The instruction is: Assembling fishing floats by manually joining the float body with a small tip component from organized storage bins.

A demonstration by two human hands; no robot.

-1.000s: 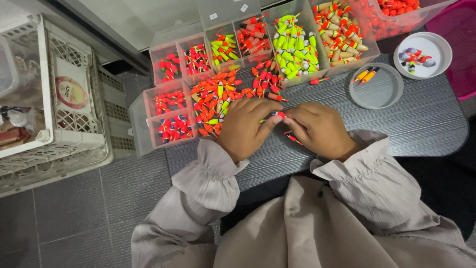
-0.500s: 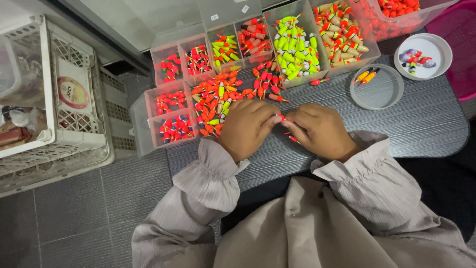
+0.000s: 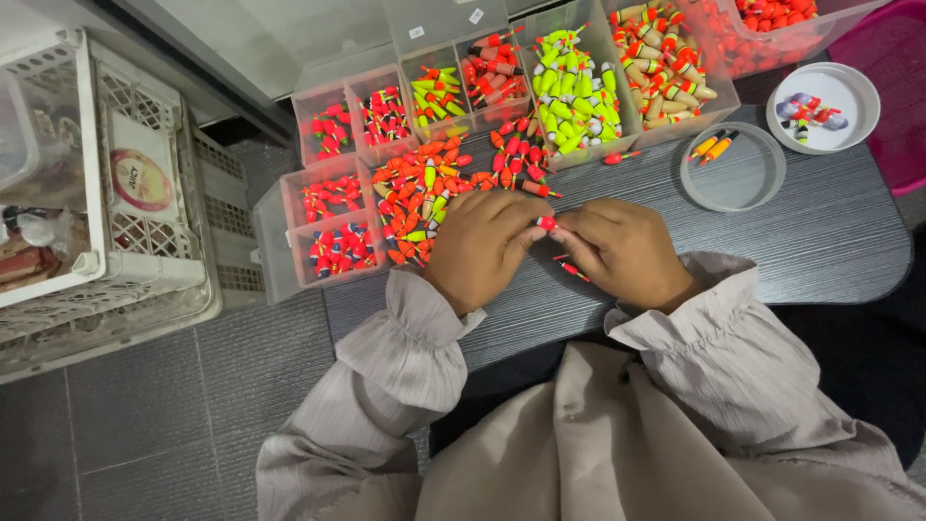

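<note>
Head view, looking straight down on a dark grey wood-grain table (image 3: 830, 241), and it's basically fishing float heaven. Both hands meet in the middle, fingertips together on one small red float (image 3: 547, 223). The left hand (image 3: 482, 241) has its fingers curled in and pinches the float from the left; the right hand (image 3: 622, 251) does the same from the right, so the float sits right between the two sets of fingertips, just above the tabletop. Both wrists come out of pale beige ruffled cuffs.

Just near of the right fingers a thin red stick piece (image 3: 571, 270) lies on the table. Touching the far side of the left hand is a loose pile of orange and red floats (image 3: 434, 188), with a few green-tipped ones mixed in.

Beyond that there's a clear divided organiser box (image 3: 333, 198) with red floats in its small cells on the left, then compartments further right with yellow-green floats (image 3: 569, 87) and orange-and-tan ones (image 3: 666, 63).

Off to the far right sits a clear round lid (image 3: 733, 169) holding a couple of orange floats, and past it a white round dish (image 3: 825, 106) with a few small mixed bits. A magenta bin (image 3: 892, 96) pokes in at the right edge.

On the left, down on the grey tile floor, are white plastic lattice crates (image 3: 116, 212).
</note>
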